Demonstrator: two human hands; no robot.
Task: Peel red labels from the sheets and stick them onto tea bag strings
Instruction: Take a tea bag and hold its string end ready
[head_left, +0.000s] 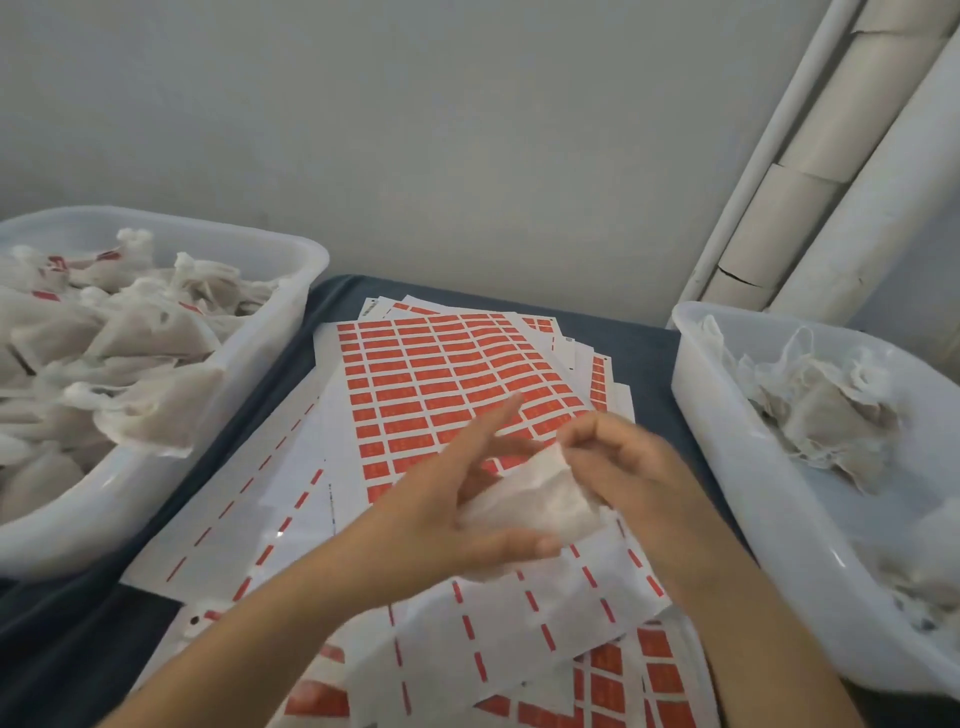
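both hands (457, 499) (623, 457) hold soft gauzy tea bag (535, 499) over label sheets (441, 374).

The two bins (291, 332) are translucent white plastic, smooth with a faint sheen. The tea bags (150, 332) are thin, matt, gauzy cloth or paper mesh, crinkled. Label sheets (441, 364) are smooth paper with slightly glossy backing, lying on a matt blue cloth (62, 623).

Small packing workshop: 2 tubs (291, 291) of tea bags (150, 332), label sheets (447, 364).
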